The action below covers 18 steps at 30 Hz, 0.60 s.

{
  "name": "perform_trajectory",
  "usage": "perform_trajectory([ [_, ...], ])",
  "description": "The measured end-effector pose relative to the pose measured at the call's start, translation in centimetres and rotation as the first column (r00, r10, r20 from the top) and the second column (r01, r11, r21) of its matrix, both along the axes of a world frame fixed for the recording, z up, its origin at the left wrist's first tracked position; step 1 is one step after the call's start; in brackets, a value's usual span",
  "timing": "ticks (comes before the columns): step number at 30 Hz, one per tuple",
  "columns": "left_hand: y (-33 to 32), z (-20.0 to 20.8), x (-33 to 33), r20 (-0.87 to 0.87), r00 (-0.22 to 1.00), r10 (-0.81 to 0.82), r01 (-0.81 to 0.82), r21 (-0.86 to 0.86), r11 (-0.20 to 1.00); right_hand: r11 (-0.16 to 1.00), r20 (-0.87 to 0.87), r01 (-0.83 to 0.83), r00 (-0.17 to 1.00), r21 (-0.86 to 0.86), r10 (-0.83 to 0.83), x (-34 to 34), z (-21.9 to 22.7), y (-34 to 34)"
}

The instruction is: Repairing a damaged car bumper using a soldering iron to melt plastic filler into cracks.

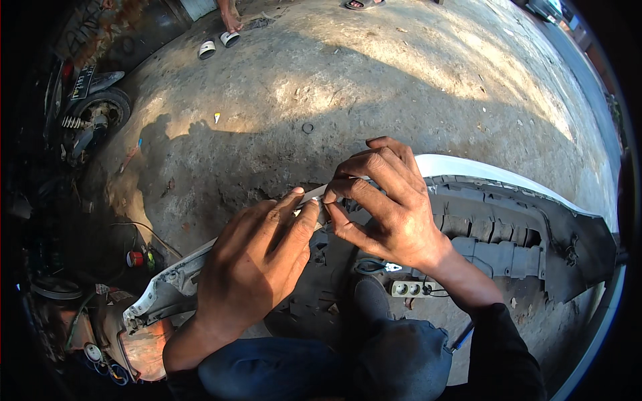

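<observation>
both your left hand (pixel 257 257) and right hand (pixel 384 207) have fingers pinched shut on the white bumper (pixel 468 167) edge; keep that grip even and steady.

Two hands worked at one white car bumper: the left hand (pixel 257 257) and the right hand (pixel 384 210) both pressed on the top edge of the bumper (pixel 495 170). Below the right hand lay one power strip (pixel 409 288) and one pair of pliers (pixel 376 266), while far beyond the left hand stood two pale sandals (pixel 219 44). Well off to the left of the left hand was one motorcycle wheel (pixel 99 110), and what seemed to be one small red-capped can (pixel 135 258) sat in shadow.
</observation>
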<state>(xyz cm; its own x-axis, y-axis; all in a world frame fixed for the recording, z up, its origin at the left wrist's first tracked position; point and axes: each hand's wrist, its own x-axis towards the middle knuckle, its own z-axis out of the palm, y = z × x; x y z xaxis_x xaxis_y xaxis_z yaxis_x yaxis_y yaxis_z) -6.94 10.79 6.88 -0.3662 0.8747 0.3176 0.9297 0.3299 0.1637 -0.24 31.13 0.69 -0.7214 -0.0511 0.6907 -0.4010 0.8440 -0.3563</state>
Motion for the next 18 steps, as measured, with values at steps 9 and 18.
perform_trajectory([
  [9, -0.06, -0.04, -0.05, 0.005, 1.0, 0.002, -0.002, 0.006, 1.0, 0.999, 0.004, 0.036, 0.999, 0.009, -0.036, -0.14, 0.19, -0.06],
  [18, 0.16, -0.01, -0.24, 0.036, 0.999, -0.009, 0.008, 0.036, 0.999, 0.996, 0.046, 0.052, 0.998, -0.079, -0.048, -0.01, 0.37, -0.49],
])
